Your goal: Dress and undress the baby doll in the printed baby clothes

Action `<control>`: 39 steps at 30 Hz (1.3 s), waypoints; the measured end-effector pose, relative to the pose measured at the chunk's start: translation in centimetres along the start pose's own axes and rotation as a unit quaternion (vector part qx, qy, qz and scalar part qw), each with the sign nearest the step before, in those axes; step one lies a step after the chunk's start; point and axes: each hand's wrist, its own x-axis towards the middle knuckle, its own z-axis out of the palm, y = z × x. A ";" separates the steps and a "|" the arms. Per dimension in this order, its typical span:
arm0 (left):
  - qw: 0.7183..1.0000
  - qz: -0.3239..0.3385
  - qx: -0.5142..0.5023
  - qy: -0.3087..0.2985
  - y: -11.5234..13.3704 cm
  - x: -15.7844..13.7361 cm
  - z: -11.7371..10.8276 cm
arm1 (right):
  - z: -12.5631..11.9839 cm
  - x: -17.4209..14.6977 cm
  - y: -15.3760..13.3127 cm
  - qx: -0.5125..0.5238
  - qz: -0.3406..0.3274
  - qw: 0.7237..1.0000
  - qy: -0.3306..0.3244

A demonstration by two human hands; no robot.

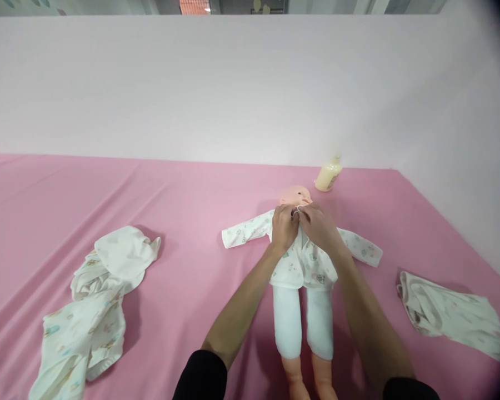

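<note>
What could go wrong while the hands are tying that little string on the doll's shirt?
Both the left hand and right hand pinch a thin white string right under the doll's chin, so it might slip loose or end up knotted too tight. The bottle lies close behind the doll's head; a bump might send it rolling along the pink sheet.

Both arms are reaching forward from six o'clock toward twelve, bare from black sleeves at the elbows, converging as they go. The left hand [284, 226] and right hand [319, 226] are meeting knuckle to knuckle, backs up, fingers curled inward and pinching at their twelve-o'clock edge.
</note>
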 end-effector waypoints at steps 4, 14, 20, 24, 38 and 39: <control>1.000 0.003 -0.006 -0.002 0.0 0.0 -0.1 | 0.2 -0.5 -0.4 -0.074 -0.035 0.997 0.016; 1.000 -0.018 -0.023 -0.007 0.1 0.2 -0.2 | 0.6 -0.5 -0.8 -0.099 -0.045 0.993 0.039; 0.999 -0.022 -0.017 -0.018 -0.1 0.4 -0.2 | 0.9 -0.8 -0.8 -0.109 -0.040 0.992 0.041; 1.000 -0.003 -0.006 -0.013 -0.5 0.3 0.0 | 0.9 -1.3 -0.7 -0.107 -0.052 0.992 0.046; 1.000 0.025 0.001 -0.006 -0.6 0.2 0.0 | 1.1 -1.7 -0.5 -0.071 -0.046 0.995 0.050; 1.000 0.028 -0.001 -0.006 -0.6 0.2 -0.1 | 1.2 -1.7 -0.4 -0.063 -0.049 0.995 0.054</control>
